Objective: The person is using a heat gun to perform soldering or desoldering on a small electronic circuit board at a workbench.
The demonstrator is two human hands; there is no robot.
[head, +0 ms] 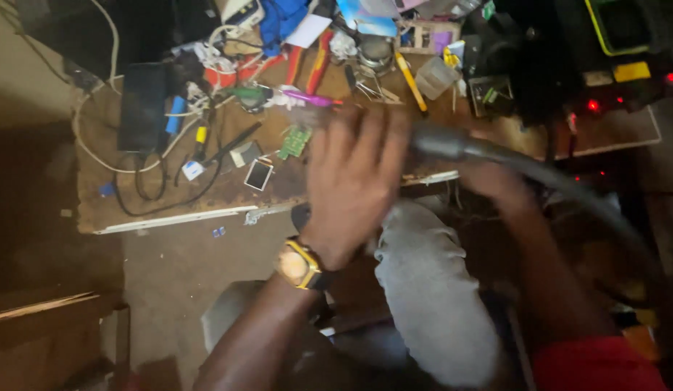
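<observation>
Spreading wide over the near edge of the workbench (170, 206): left hand (354, 181), fingers extended and apart, back of the hand facing the camera, blurred; gripping nothing; fingertips lying at or just beside the end of a thick dark grey hose (488, 153), actual contact not possible to tell through the blur; gold wristwatch (299, 264) sitting on the wrist.

Lying partly hidden under the hose: right hand (496, 181), close against its underside; degree of closure not possible to tell.

Running from the centre of the bench edge, just right of the left fingertips, down and out to the right side of the view: the hose, slightly curved.

Cluttering the bench top behind the hands: green circuit board (294, 141), just left of the left hand; small white-framed screen part (258, 174); black rectangular device (142, 105) with white cable (90, 148); orange-handled pliers (318, 66); yellow-handled screwdriver (411, 81); clear plastic cup (435, 76).

Showing below the hands: knee in grey trousers (434, 289).
</observation>
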